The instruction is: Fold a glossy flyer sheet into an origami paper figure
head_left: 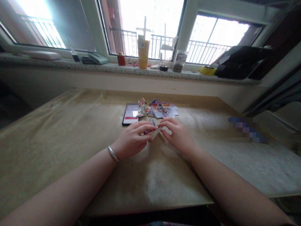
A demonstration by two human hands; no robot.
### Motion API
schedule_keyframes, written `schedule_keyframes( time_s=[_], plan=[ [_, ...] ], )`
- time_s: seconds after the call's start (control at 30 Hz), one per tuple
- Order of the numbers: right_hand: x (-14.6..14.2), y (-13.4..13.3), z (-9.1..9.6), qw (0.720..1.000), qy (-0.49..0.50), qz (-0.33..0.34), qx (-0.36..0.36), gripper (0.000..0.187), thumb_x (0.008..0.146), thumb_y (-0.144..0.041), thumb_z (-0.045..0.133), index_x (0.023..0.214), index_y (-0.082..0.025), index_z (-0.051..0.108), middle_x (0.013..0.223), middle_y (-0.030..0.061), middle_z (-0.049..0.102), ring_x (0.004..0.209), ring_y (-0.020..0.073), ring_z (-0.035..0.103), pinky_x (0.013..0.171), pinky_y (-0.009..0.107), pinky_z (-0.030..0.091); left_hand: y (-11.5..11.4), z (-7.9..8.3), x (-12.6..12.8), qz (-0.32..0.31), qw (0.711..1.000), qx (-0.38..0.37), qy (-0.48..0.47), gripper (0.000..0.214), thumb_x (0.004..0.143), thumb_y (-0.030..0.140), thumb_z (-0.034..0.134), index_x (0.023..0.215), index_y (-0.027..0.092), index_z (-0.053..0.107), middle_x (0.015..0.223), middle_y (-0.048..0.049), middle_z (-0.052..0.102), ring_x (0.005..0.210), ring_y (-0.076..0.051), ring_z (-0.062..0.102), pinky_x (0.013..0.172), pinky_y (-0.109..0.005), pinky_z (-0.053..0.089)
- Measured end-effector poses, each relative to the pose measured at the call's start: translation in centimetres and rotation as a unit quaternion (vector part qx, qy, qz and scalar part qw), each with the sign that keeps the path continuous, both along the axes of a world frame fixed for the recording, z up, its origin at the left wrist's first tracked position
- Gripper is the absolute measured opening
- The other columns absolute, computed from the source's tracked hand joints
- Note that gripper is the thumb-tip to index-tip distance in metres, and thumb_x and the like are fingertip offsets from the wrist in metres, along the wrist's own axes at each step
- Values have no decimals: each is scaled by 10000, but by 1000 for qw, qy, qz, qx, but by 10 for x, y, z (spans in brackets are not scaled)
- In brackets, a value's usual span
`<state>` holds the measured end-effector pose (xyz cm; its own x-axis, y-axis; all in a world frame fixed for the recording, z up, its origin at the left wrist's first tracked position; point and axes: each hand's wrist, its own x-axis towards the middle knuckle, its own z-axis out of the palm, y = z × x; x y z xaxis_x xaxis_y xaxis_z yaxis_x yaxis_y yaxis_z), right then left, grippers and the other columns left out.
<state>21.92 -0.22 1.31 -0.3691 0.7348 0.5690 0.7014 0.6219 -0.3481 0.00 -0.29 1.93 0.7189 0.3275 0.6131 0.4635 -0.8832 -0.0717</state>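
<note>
A small piece of printed paper (155, 133), folded and with a pale edge toward me, is held just above the table. My left hand (133, 139), with a silver bangle at the wrist, is closed on its left end. At the other end, my right hand (178, 135) pinches the paper between thumb and fingers. Part of the paper is hidden behind my fingers. Just beyond lies a pile of colourful printed sheets (164, 110). Crumpled paper pieces (143, 110) sit to the left of that pile, beside a phone (129, 118) with a lit screen.
The table (58, 141) has a pale, worn top. A blurred blue strip (248, 129) lies at the right. Along the windowsill (94, 67) stand a tall yellow drink cup (143, 53), a red container (121, 59), a yellow roll (208, 70) and a black bag (237, 62).
</note>
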Motion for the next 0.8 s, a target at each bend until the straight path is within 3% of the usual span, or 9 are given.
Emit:
schedule_keyframes(
  time_s=[0.1,0.2,0.27,0.4,0.53,0.7,0.8],
  plan=[
    [4,1,5,999,-27,2,27,116,844,-207,551,878,-229,659,958,31,660,940,202,564,855,356,469,-1,1,1,1,1000,-24,2,288,800,77,483,995,237,623,1147,-23,606,1091,-198,519,961,-393,427],
    [6,2,8,998,-44,17,30,100,838,-206,561,820,-224,658,902,29,677,918,201,563,840,348,469,-4,4,3,19,998,-66,17,494,797,108,477,1271,246,468,1085,-30,628,986,-182,562,999,-433,369],
    [6,3,8,998,-50,28,26,95,827,-190,569,816,-226,656,890,27,681,921,201,562,838,347,469,-6,6,4,35,995,-89,28,580,779,135,484,1341,242,389,1073,-38,627,957,-189,570,1014,-449,334],
    [7,4,9,997,-57,43,22,103,821,-168,566,816,-222,654,890,31,683,933,195,561,856,351,463,-7,12,0,41,989,-134,51,547,731,191,487,1277,218,465,1047,-57,633,933,-218,574,982,-446,334],
    [13,5,14,992,-94,86,8,123,825,-149,557,833,-215,661,910,41,681,961,189,563,869,351,455,-6,17,-5,55,983,-159,74,441,826,341,456,1238,194,519,969,-68,656,853,-223,583,849,-398,389],
    [20,7,17,978,-162,123,-35,126,795,-121,581,797,-208,672,863,34,687,917,184,583,843,336,459,-2,8,-4,111,975,-157,113,328,901,374,453,1177,265,593,934,-36,693,848,-193,605,790,-346,374],
    [19,8,15,973,-175,142,-51,120,776,-116,599,770,-208,674,846,28,690,892,178,591,827,324,461,0,2,-3,113,976,-151,113,304,913,371,457,1175,300,594,974,-20,691,870,-184,608,788,-339,365]
  ],
)
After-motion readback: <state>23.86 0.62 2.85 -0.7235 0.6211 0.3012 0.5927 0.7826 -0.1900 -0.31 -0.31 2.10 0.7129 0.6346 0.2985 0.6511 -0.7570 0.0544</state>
